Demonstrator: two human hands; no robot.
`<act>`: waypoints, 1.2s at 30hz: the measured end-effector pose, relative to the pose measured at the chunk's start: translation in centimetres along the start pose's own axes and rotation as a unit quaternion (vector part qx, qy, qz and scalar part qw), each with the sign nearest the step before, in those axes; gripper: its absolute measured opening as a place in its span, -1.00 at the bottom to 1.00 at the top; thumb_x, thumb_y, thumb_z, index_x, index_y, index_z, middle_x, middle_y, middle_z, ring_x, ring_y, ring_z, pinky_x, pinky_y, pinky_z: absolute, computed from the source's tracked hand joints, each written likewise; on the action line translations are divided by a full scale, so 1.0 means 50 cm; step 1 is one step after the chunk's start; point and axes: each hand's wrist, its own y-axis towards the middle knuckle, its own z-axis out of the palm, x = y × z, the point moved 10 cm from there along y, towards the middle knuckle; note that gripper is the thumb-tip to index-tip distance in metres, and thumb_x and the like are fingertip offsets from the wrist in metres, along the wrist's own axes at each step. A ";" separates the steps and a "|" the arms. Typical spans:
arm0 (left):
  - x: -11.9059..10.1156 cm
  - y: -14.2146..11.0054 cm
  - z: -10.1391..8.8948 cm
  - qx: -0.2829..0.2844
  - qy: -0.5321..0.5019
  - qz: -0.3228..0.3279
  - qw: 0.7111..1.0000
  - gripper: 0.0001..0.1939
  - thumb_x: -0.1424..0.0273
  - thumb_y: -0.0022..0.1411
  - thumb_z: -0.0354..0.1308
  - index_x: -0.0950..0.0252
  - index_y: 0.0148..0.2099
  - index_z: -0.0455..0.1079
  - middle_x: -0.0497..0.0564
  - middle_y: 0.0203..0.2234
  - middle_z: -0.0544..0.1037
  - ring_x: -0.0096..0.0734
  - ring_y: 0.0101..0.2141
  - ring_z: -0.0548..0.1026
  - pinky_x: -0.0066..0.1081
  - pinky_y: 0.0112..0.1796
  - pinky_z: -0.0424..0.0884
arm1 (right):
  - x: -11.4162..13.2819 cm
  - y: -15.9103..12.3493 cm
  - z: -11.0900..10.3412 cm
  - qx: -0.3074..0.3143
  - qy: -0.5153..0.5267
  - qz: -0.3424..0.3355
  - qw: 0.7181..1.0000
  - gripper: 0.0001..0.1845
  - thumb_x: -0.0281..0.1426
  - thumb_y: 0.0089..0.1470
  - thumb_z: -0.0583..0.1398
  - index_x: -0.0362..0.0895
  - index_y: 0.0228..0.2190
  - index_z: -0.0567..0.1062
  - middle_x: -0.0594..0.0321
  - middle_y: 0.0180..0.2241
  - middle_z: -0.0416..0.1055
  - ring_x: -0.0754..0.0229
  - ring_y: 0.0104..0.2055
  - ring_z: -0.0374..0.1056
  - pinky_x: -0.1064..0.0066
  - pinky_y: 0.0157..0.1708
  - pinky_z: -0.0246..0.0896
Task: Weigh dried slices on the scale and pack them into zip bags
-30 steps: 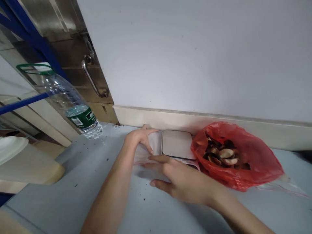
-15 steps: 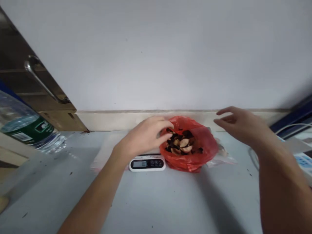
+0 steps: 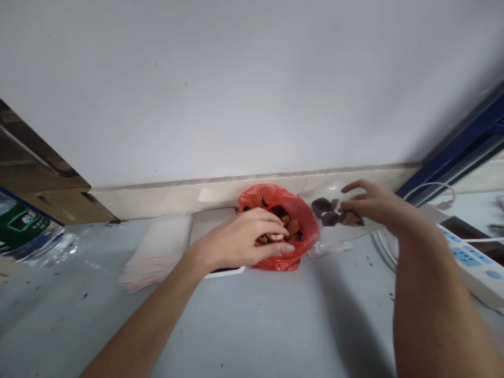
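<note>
A red plastic bag [image 3: 309,233] stands with its mouth rolled open, holding dried brown pieces [image 3: 293,227], some pale inside. Over its near left rim hangs my left hand [image 3: 252,237], fingers curved above the pieces and apart from the thumb, with no piece clearly gripped. To the right, a clear plastic bag [image 3: 328,247] holds several dark dried pieces [image 3: 333,218]. My right hand [image 3: 372,202] is above that bag's right part, thumb and fingers apart; whether it touches the plastic is unclear. A white kitchen scale [image 3: 210,220] lies left of the red bag, its display hidden by my left hand.
Flat clear bags [image 3: 153,252] with pinkish edges lie left of the scale. A water bottle [image 3: 35,231] is at the far left. A power strip [image 3: 472,262] and white cable [image 3: 384,247] lie at the right. The wall [image 3: 236,105] rises behind the table.
The view has turned to the right. My left hand has moved further over the red bag's mouth, and my right hand has come down to the clear bag.
</note>
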 end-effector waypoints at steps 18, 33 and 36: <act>0.092 -0.066 -0.161 -0.285 -0.287 -0.115 0.907 -0.71 0.12 0.21 0.39 0.23 -0.24 0.55 -0.02 -0.38 0.67 -0.33 -0.35 0.64 -0.41 -0.27 0.57 | 0.287 -0.147 0.066 0.126 0.142 -0.318 0.929 -0.53 -0.05 -0.12 0.42 -0.06 -0.25 0.49 0.31 -0.51 0.47 0.15 -0.45 0.44 0.37 -0.51 0.25; 0.112 -0.106 -0.205 -0.283 -0.036 -0.143 0.948 -0.81 0.23 0.17 0.28 0.22 -0.26 0.43 -0.04 -0.33 0.56 -0.35 -0.30 0.52 -0.38 -0.27 0.44 | 0.303 -0.140 0.205 0.320 0.231 -0.269 0.879 -0.59 -0.06 -0.12 0.44 -0.14 -0.57 0.54 0.29 -0.54 0.46 0.27 -0.49 0.30 0.39 -0.47 0.21; 0.081 -0.074 -0.130 -0.086 -0.066 -0.142 0.984 -0.79 0.27 0.26 0.19 0.25 -0.38 0.50 -0.05 -0.50 0.57 -0.41 -0.44 0.45 -0.43 -0.40 0.34 | 0.311 -0.142 0.227 0.331 0.238 -0.276 0.870 -0.54 0.00 -0.14 0.44 -0.15 -0.54 0.57 0.26 -0.52 0.47 0.27 -0.47 0.30 0.39 -0.45 0.19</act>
